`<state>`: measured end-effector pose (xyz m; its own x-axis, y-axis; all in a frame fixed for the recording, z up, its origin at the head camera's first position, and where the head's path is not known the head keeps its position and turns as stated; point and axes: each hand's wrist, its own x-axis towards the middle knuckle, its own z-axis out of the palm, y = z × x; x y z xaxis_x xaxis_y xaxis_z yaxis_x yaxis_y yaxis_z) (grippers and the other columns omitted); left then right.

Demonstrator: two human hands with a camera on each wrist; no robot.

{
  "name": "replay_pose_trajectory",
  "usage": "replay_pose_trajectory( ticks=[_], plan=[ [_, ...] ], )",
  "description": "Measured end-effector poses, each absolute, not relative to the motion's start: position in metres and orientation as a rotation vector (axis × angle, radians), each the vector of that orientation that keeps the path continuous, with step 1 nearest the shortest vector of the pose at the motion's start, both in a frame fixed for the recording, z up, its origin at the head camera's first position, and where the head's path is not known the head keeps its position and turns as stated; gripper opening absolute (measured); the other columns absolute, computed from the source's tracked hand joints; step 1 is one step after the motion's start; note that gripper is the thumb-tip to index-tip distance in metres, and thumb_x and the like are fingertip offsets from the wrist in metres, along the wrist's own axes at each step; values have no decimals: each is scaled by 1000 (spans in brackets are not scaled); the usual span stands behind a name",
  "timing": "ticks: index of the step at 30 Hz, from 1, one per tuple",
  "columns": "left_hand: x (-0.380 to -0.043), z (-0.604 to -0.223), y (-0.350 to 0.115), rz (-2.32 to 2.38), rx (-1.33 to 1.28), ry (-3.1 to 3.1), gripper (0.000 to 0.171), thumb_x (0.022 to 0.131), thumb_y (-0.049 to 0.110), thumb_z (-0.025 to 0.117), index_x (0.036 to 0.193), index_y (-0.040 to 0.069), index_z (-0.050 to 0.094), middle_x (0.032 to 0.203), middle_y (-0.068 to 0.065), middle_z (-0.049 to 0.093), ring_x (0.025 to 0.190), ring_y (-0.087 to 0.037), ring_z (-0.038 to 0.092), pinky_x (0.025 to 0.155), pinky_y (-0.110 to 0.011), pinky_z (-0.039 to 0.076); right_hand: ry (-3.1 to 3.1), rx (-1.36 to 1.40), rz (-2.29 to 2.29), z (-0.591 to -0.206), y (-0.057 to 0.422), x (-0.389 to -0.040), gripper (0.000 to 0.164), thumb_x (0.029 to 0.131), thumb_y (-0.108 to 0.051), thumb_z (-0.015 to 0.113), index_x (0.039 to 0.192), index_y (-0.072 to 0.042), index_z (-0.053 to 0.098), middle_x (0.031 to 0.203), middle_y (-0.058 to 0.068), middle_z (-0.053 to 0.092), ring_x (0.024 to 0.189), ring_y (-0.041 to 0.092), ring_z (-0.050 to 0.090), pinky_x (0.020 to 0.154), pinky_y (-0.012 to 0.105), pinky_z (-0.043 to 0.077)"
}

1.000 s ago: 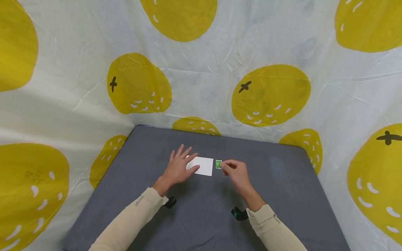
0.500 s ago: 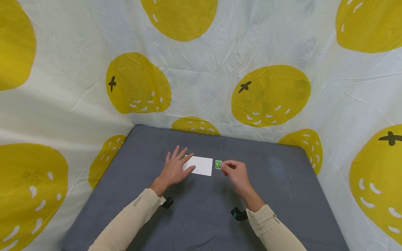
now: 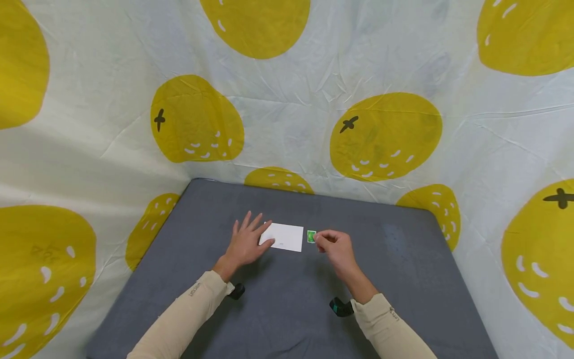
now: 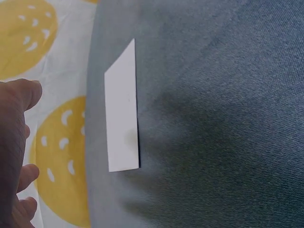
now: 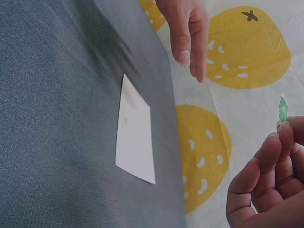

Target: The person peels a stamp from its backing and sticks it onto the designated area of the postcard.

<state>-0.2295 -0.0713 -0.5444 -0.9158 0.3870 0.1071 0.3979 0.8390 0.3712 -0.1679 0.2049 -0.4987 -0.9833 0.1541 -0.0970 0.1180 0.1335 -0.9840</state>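
A white rectangular card or envelope (image 3: 287, 237) lies flat on the grey surface, with a tiny faint mark near its lower edge. Spread fingers of my left hand (image 3: 244, 244) hover over its left end; the left wrist view shows the same white piece (image 4: 121, 114) apart from that hand. My right hand (image 3: 334, 247) pinches a small green stamp with a white border (image 3: 311, 236) between thumb and forefinger, just right of the card. Seen nearly edge-on in the right wrist view, the stamp (image 5: 283, 108) is held up off the surface, part of it hidden by the fingertips.
Grey fabric covers the tabletop (image 3: 287, 309). A white curtain with yellow fruit prints (image 3: 287, 114) hangs behind the table and along both sides. Black devices are worn at both wrists, including the right wrist device (image 3: 341, 307).
My left hand has drifted left and slightly toward me, uncovering more of the white card. The right hand, pinching the stamp, stays almost in place.
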Motion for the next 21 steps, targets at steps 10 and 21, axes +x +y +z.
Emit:
replay_pose_trajectory(
  ticks=[10,21],
  plan=[
    [-232,-548,-75,-570,-603,-3030,65,102,59,56,159,29,46,172,-8,32,164,-40,13,123,-78,15,-2344,-286,2034,-497,206,-166,15,96,-5,71,100,8,75,74,-1,66,69,14,60,70,25,57],
    [-235,-555,-78,-557,-553,-3060,65,102,58,57,159,31,45,173,-9,31,164,-41,13,122,-78,15,-2362,-288,2015,-496,209,-165,15,96,-7,72,101,6,76,75,0,67,70,14,61,70,23,56]
  ],
)
